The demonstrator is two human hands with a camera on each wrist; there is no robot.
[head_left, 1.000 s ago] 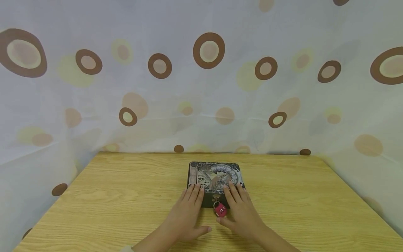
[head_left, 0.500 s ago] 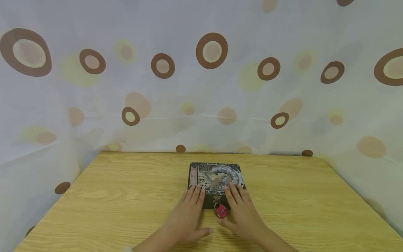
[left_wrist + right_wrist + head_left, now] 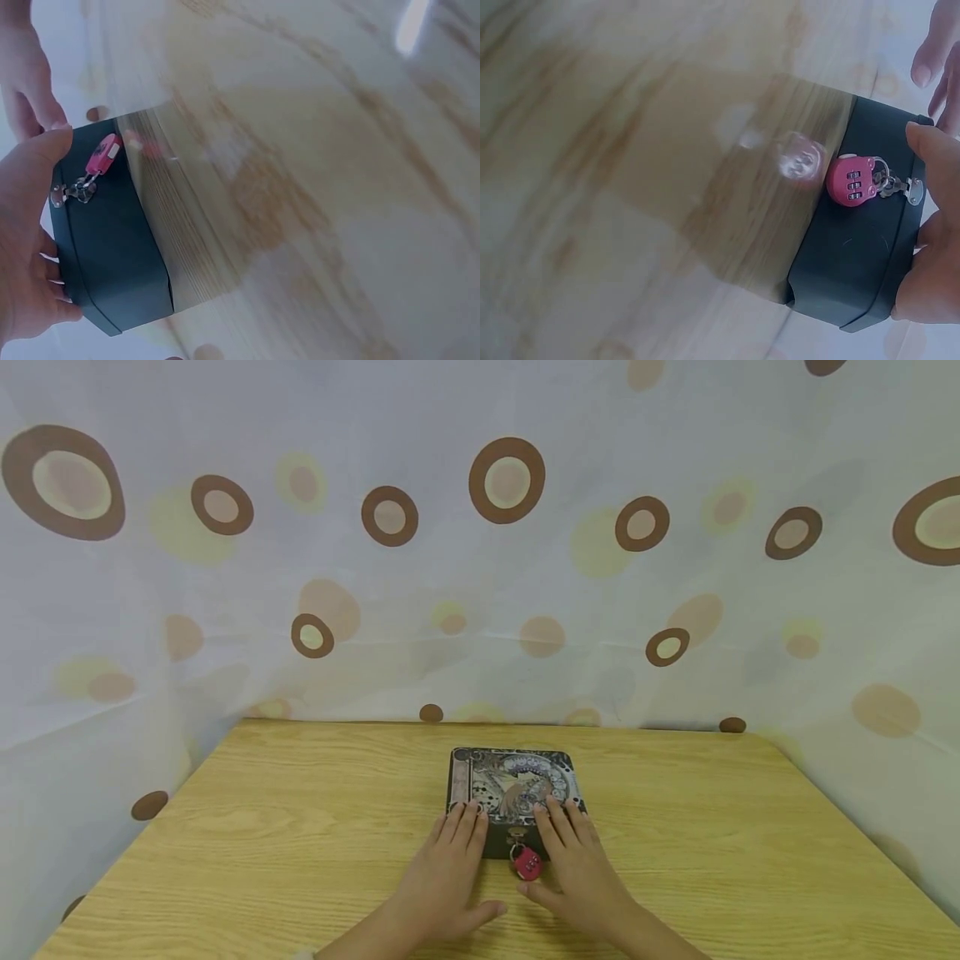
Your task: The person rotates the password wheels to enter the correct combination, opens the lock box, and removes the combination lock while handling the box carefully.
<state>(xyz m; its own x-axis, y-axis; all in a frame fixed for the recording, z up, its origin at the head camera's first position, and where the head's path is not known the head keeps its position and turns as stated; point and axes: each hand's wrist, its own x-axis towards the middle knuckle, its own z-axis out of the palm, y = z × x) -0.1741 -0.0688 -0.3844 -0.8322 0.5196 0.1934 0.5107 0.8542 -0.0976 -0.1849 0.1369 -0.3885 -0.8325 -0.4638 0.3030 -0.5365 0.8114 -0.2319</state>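
A dark box [image 3: 517, 783] with a decorated lid sits on the wooden table. From the metal clasp [image 3: 517, 832] on its front hangs a pink combination padlock [image 3: 528, 863], its number dials facing out in the right wrist view. My left hand [image 3: 442, 877] rests its straight fingers on the front left of the lid. On the front right, the fingers of my right hand [image 3: 573, 868] lie the same way. Both thumbs point inward, below the padlock. In the left wrist view the padlock [image 3: 103, 154] hangs against the box's front wall [image 3: 112, 232].
The wooden table [image 3: 315, 810] spreads out to both sides of the box. Behind it and along the sides hangs a pale cloth [image 3: 465, 577] printed with brown, peach and yellow circles.
The head view has shifted very slightly. Both hands stay in place on the lid, and the box and padlock have not visibly moved on the table.
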